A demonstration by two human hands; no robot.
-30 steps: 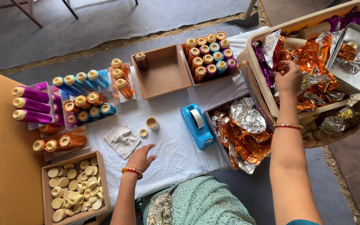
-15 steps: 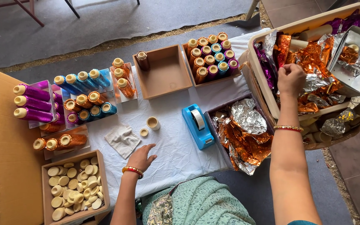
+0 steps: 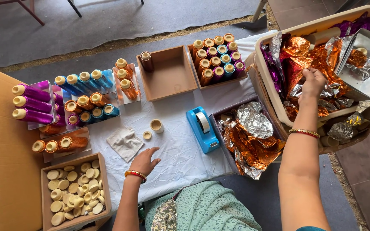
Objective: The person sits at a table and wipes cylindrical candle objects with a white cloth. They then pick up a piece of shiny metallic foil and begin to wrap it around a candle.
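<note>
Little has shifted; my right hand [image 3: 312, 82] still pinches orange foil [image 3: 311, 57] in the far-right bin [image 3: 275, 102]; left hand [image 3: 144, 161] rests open, nearer the small cap [image 3: 147, 135].

My right hand [image 3: 312, 82] digs into crinkled, glossy orange foil [image 3: 302, 53] in the smooth beige plastic bin [image 3: 265, 64] off the right edge of the cloth, and my left hand [image 3: 144, 161] rests open on the matt, slightly creased white cloth [image 3: 180, 158] near its front edge. Beside it lie a soft crumpled paper napkin [image 3: 125, 142] and a shiny blue plastic tape dispenser [image 3: 202, 129]. The glittery foil-wrapped tubes [image 3: 217, 60] sit in dull brown cardboard trays [image 3: 170, 75] along the far edge.
</note>
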